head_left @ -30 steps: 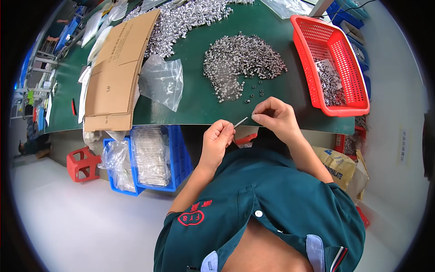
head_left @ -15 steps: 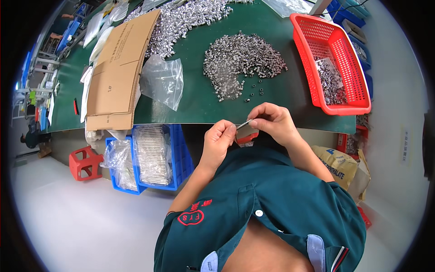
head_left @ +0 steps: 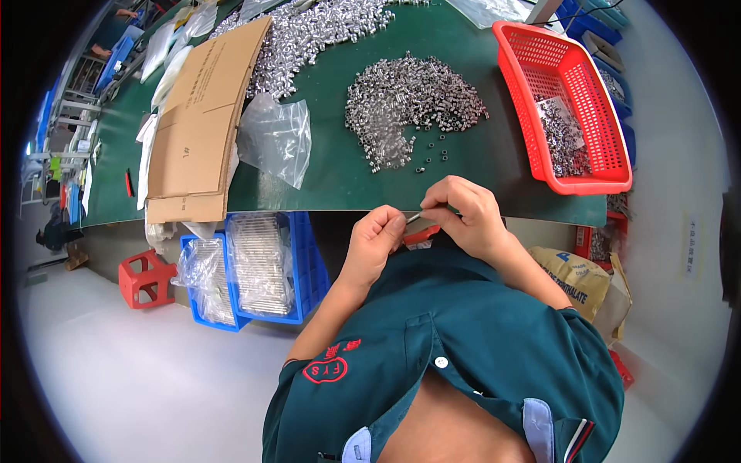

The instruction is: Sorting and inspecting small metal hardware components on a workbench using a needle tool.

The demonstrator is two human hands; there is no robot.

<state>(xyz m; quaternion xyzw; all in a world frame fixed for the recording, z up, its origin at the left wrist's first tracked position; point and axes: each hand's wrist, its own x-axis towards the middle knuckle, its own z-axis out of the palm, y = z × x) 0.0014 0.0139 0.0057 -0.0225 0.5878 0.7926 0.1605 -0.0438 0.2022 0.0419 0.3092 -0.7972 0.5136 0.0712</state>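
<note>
My left hand (head_left: 376, 241) pinches one end of a thin, pale metal rod (head_left: 414, 217) between thumb and fingers. The thumb and fingers of my right hand (head_left: 469, 216) are closed on the rod's other end, so only a short stretch shows between the hands. Both hands are just off the table's near edge, above my lap. Beyond them on the green table (head_left: 324, 189) lies a heap of small silvery metal sleeves (head_left: 413, 96). A few loose sleeves (head_left: 431, 159) are scattered at its near side.
A red perforated basket (head_left: 540, 147) holding small metal parts stands at the right. To the left lie a transparent plastic bag (head_left: 276, 143) and flattened cardboard (head_left: 193, 123); a larger pile of shiny parts (head_left: 309, 35) is behind. Blue crates (head_left: 309, 262) and a red stool (head_left: 147, 279) stand below.
My right fingers have shifted slightly along the rod toward my left hand, and less of the rod shows. My left hand is nearly where it was. The heap looks unchanged.
</note>
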